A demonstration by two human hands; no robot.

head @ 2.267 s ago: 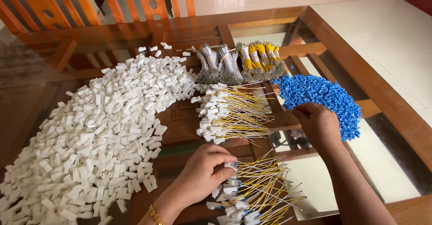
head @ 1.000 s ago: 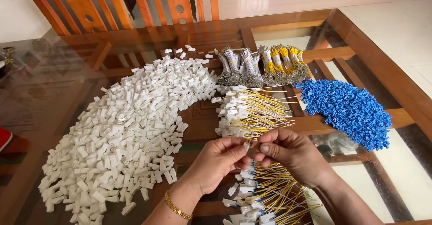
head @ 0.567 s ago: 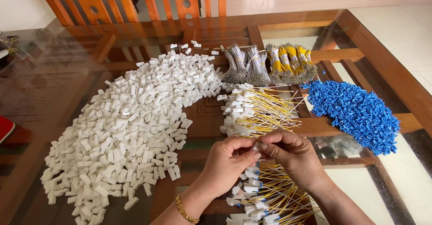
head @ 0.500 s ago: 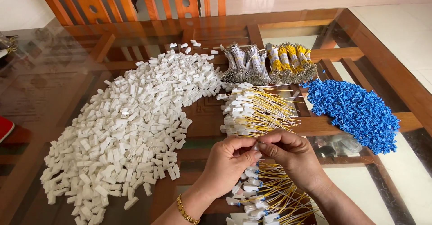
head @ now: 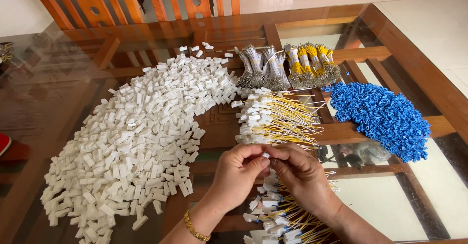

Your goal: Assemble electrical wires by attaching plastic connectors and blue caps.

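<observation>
1. Here, a glass-topped table (head: 58, 102) with a wooden frame is seen from above; wooden chair backs (head: 161, 0) stand at twelve o'clock, and a pale tiled floor (head: 438, 24) shows at two o'clock.
2. A broad heap of white plastic connectors (head: 136, 136) is spread from nine to eleven o'clock.
3. The left hand (head: 239, 173), with a gold bangle (head: 195, 228) at the wrist, is pressed fingertip to fingertip against the right hand (head: 302, 175) near six o'clock.
4. A small white connector piece (head: 265, 154) is pinched between the thumbs and forefingers of both hands.
5. Yellow wires with white ends (head: 275, 119) lie just above the hands; a similar bunch (head: 278, 219) lies beneath them.
6. Bound bundles of grey and yellow wires (head: 287, 68) rest at one o'clock.
7. A mound of blue plastic pieces (head: 382, 117) is heaped at three o'clock.
</observation>
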